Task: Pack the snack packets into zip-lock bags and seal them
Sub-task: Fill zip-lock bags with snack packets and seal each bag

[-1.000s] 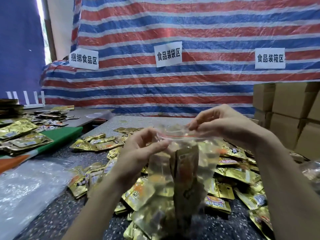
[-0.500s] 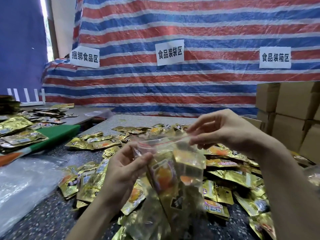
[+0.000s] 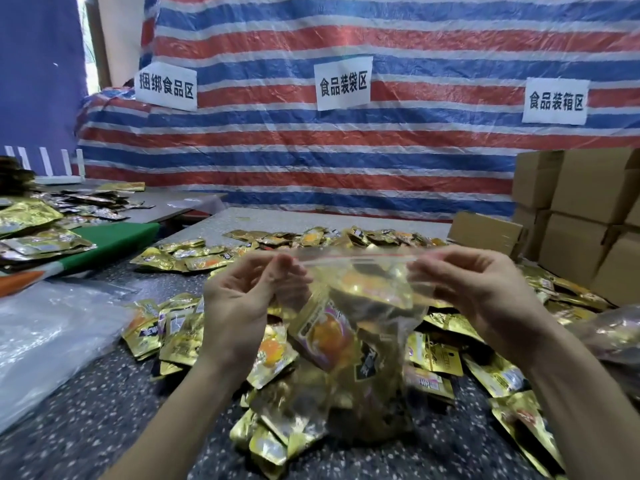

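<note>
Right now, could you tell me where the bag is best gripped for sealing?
Pinch the bag by its zip strip at the two top corners, coming in from either side, as the left hand and right hand do: the strip runs taut and level, packets filling the body below.

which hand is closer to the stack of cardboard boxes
Right. The right hand pinches the bag at the corner toward the cardboard boxes; the left hand pinches its other corner, farther from them.
</note>
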`<state>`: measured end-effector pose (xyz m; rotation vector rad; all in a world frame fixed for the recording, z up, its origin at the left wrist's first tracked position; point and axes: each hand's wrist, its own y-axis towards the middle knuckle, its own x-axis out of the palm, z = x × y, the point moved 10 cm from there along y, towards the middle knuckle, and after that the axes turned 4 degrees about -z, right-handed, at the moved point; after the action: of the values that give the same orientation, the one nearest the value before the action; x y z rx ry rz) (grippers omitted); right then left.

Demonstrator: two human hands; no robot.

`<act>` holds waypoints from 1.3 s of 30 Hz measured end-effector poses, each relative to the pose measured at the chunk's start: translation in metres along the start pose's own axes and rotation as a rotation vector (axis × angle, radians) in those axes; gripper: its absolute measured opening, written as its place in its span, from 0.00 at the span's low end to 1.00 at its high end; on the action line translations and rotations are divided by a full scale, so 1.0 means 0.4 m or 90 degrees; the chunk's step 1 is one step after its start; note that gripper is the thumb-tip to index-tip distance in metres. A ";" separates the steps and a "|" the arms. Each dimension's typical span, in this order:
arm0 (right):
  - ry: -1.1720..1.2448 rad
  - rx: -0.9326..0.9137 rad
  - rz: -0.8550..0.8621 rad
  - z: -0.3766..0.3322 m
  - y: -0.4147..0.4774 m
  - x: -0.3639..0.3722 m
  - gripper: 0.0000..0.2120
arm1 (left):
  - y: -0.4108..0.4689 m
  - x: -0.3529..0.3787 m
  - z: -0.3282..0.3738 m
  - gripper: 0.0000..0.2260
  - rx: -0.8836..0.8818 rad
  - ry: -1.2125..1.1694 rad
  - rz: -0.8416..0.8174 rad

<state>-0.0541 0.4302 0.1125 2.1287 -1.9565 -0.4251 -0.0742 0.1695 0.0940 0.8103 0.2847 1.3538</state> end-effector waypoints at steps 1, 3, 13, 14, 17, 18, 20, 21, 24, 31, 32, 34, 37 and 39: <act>0.034 -0.017 0.014 -0.004 -0.007 -0.003 0.14 | -0.003 0.000 0.010 0.09 0.021 0.036 0.004; 0.092 -0.048 0.031 -0.015 -0.020 0.000 0.13 | -0.009 0.003 0.028 0.07 0.058 0.086 0.008; 0.153 -0.167 -0.003 -0.098 -0.060 0.034 0.10 | -0.003 0.007 0.074 0.09 0.119 -0.028 -0.034; 0.140 -0.161 0.003 -0.095 -0.060 0.033 0.10 | -0.002 0.006 0.073 0.10 0.114 -0.030 -0.037; 0.102 -0.127 0.041 -0.071 -0.054 0.019 0.08 | -0.001 0.007 0.059 0.12 0.088 -0.007 -0.041; 0.099 -0.114 0.053 -0.062 -0.054 0.016 0.05 | -0.001 0.009 0.051 0.12 0.078 0.004 -0.041; 0.099 -0.092 0.090 -0.044 -0.052 0.008 0.05 | -0.003 0.016 0.033 0.11 0.057 0.016 -0.042; 0.103 -0.082 0.111 -0.036 -0.053 0.004 0.05 | -0.005 0.020 0.025 0.10 0.046 0.022 -0.044; 0.136 -0.047 0.149 -0.011 -0.055 0.002 0.05 | -0.008 0.025 0.004 0.08 0.021 0.041 -0.054; 0.164 -0.004 0.130 0.017 -0.045 0.011 0.09 | -0.018 0.039 -0.020 0.06 -0.026 0.055 -0.075; 0.158 -0.009 0.126 0.016 -0.045 0.013 0.09 | -0.019 0.041 -0.018 0.06 -0.020 0.067 -0.075; 0.118 -0.025 0.134 0.010 -0.048 0.012 0.09 | -0.021 0.043 -0.012 0.05 -0.007 0.077 -0.065; -0.064 -0.096 0.169 -0.023 -0.061 0.012 0.14 | -0.029 0.050 0.012 0.01 0.048 0.115 -0.068; -0.217 -0.194 0.187 -0.072 -0.078 0.033 0.19 | -0.041 0.067 0.030 0.02 0.108 0.207 -0.099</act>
<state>-0.0139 0.4187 0.1276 1.6328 -2.1666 -1.0073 -0.0483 0.1902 0.0988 0.6899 0.7110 1.3228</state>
